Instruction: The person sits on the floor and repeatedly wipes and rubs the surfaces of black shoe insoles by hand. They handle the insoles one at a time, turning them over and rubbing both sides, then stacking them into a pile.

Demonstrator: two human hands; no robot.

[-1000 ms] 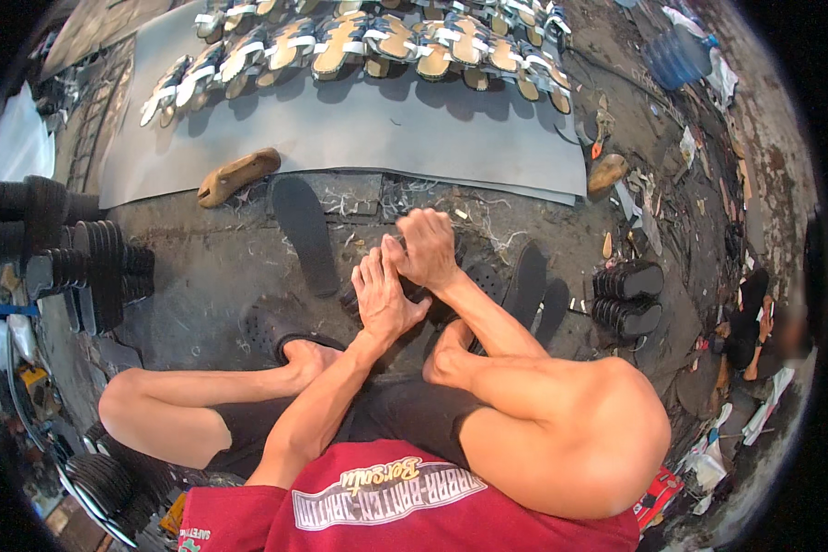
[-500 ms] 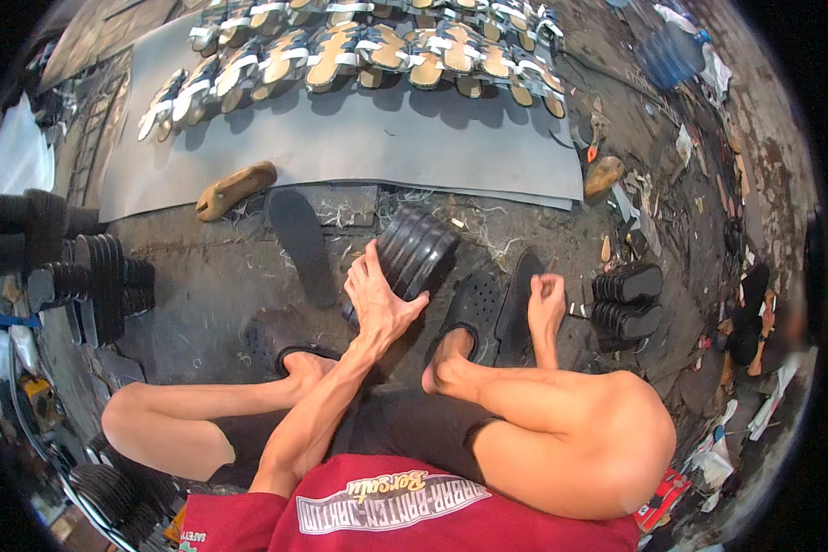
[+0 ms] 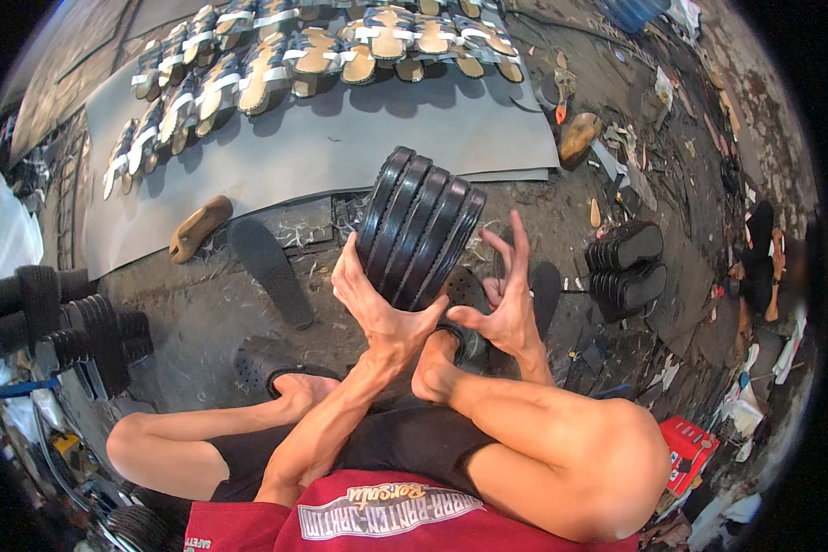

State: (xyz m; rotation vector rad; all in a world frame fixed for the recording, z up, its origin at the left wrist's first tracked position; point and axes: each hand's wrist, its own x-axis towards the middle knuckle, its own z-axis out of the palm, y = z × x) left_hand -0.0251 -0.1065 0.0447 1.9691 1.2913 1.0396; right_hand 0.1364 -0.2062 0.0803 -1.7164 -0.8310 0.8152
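My left hand (image 3: 388,317) grips a stack of several glossy black shoe soles (image 3: 420,230) from below, its thumb and fingers spread along the lower edges. The stack is tilted, the soles' ridged sides facing me. Just to its right my right hand (image 3: 511,313) is raised and holds nothing, fingers apart and thumb pointing toward the stack. Behind the right hand a dark flat sole (image 3: 546,293) lies on the ground, partly covered. Another flat sole (image 3: 271,271) lies left of my left hand.
Rows of sandals (image 3: 315,55) stand on a grey sheet (image 3: 294,152) ahead. Wooden shoe lasts lie at its left corner (image 3: 201,228) and right (image 3: 580,140). Sole piles sit at right (image 3: 626,267) and left (image 3: 92,336). Scraps litter the right side; a red box (image 3: 690,454) lies by my knee.
My left hand has raised the stack of soles and tipped it more upright. My right hand has come left from the flat sole, opening its fingers beside the stack. The view has shifted.
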